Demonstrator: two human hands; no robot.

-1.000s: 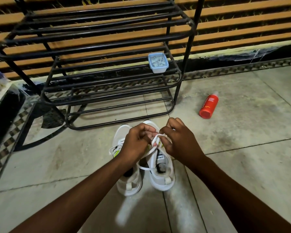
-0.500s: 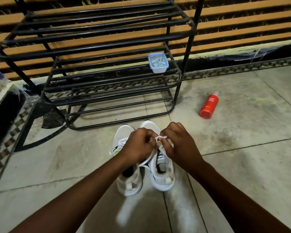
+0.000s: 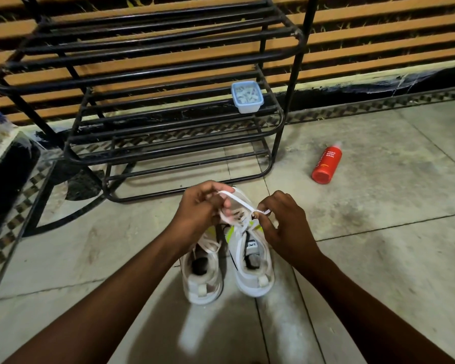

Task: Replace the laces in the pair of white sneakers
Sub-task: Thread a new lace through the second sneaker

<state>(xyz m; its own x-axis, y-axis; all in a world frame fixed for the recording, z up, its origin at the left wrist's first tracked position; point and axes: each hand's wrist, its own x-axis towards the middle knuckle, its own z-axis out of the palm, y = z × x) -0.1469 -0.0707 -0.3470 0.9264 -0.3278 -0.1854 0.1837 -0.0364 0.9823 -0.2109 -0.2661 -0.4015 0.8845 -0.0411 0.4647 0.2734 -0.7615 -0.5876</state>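
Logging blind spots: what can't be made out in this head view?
Head view:
- Toe of the left sneaker: hidden behind the left hand.
- Which eyelets the lace threads on the right sneaker: blurred, partly behind fingers of the right hand.
- Contents of the box on the rack: too small.
- Rack top: cut off by the upper edge.

Glossy black metal rack, matt stone floor, red plastic bottle, fabric sneakers

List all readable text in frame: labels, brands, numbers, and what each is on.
"FOAM BODY WASH": on the red bottle.
Other print along the bottle's side: too blurred to read.
Tongue label of the sneaker nearer the bottle: print too small to read.
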